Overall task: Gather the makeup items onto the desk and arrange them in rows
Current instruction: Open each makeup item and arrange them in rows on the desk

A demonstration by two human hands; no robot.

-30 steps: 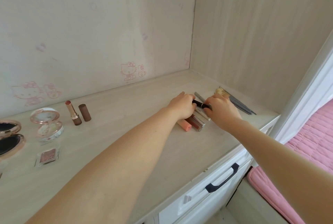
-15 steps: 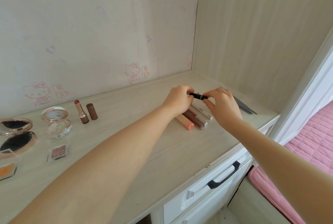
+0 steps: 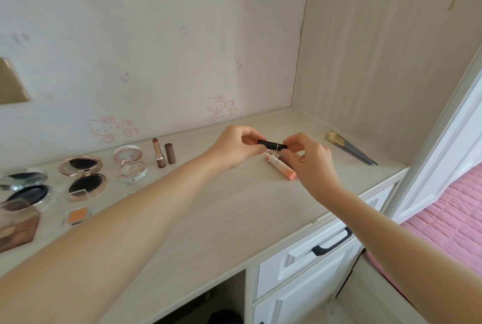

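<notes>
A black tube [image 3: 272, 144] is held level above the desk [image 3: 224, 209], pinched at one end by my left hand [image 3: 236, 147] and at the other by my right hand [image 3: 309, 159]. Under it lie a peach-coloured tube [image 3: 283, 169] and other tubes, partly hidden by my right hand. At the left stand an open lipstick [image 3: 158, 153] and its brown cap [image 3: 170, 153], an open pink compact [image 3: 130, 166], a rose-gold compact [image 3: 84, 180], a silver compact [image 3: 23, 188], an orange pan [image 3: 77, 215] and a brown palette [image 3: 17, 232].
Several makeup brushes [image 3: 349, 147] lie near the desk's right back corner. White drawers with a black handle [image 3: 332, 243] sit under the desk's right part. A pink bed cover [image 3: 448, 216] lies to the right. Walls close the desk at the back and right.
Both hands have lifted the black tube off the group of tubes and hold it higher above the desk. The camera view has widened leftward, showing more compacts.
</notes>
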